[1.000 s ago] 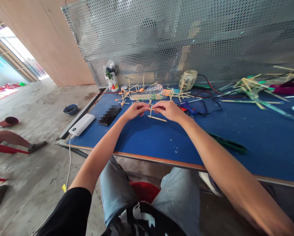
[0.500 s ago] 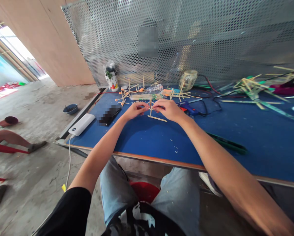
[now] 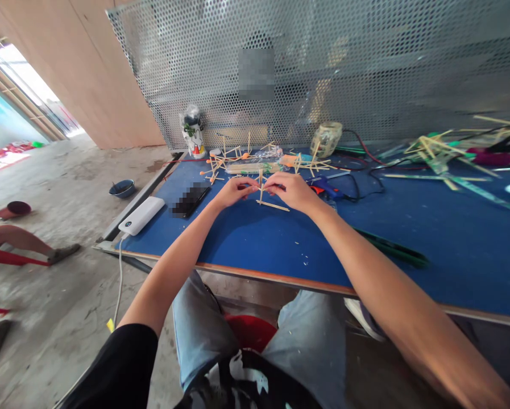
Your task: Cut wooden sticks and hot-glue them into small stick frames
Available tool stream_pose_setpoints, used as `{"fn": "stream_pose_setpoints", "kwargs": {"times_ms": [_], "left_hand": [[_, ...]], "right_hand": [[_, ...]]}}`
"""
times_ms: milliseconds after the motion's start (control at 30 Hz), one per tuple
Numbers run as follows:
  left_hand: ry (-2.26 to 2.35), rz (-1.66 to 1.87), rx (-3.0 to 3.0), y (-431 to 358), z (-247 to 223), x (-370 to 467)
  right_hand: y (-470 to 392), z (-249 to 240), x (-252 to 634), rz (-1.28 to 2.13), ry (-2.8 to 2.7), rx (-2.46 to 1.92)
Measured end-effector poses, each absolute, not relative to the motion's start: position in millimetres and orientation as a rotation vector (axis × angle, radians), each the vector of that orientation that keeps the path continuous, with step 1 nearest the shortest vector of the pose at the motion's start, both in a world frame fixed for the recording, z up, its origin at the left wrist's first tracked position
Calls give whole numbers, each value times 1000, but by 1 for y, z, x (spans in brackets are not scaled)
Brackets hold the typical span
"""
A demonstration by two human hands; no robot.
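Over the blue table, my left hand (image 3: 236,192) and my right hand (image 3: 292,190) meet fingertip to fingertip. Between them both pinch a small piece made of thin wooden sticks (image 3: 261,196); one stick stands upright and a crossing part is mostly covered by my fingers. Just below, a short loose stick (image 3: 276,206) lies on the table, its left end close to the upright one. Behind my hands are joined stick frames (image 3: 216,165) with orange ends and a clear-wrapped bundle of sticks (image 3: 255,167). A blue glue gun (image 3: 329,188) rests right of my right hand.
On the blue table (image 3: 246,244) lie a phone (image 3: 190,200), a white power bank (image 3: 142,216) with a cable, and a dark green tool (image 3: 393,248). A jar (image 3: 326,139), a decorated cup (image 3: 194,136) and a stick pile (image 3: 438,150) stand before the perforated metal panel (image 3: 280,68).
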State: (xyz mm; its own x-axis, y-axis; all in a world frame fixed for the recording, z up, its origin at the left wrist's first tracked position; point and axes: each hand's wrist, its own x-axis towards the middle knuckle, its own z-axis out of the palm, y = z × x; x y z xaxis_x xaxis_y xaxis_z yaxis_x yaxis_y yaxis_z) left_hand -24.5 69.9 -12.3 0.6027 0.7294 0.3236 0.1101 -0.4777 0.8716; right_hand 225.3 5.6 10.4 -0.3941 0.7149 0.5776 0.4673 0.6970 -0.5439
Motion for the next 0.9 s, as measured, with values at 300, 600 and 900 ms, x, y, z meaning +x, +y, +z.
{"fn": "stream_pose_setpoints", "kwargs": {"times_ms": [300,600,900], "left_hand": [[693,851,1979,62,-4,-26],[673,864,1963,61,-3,-26],[663,922,1991,58,-2,-21]], "right_hand": [[5,10,225,375,-2064,-906],[6,8,226,362,-2064,-915],[8,7,227,342,-2080,-921]]}}
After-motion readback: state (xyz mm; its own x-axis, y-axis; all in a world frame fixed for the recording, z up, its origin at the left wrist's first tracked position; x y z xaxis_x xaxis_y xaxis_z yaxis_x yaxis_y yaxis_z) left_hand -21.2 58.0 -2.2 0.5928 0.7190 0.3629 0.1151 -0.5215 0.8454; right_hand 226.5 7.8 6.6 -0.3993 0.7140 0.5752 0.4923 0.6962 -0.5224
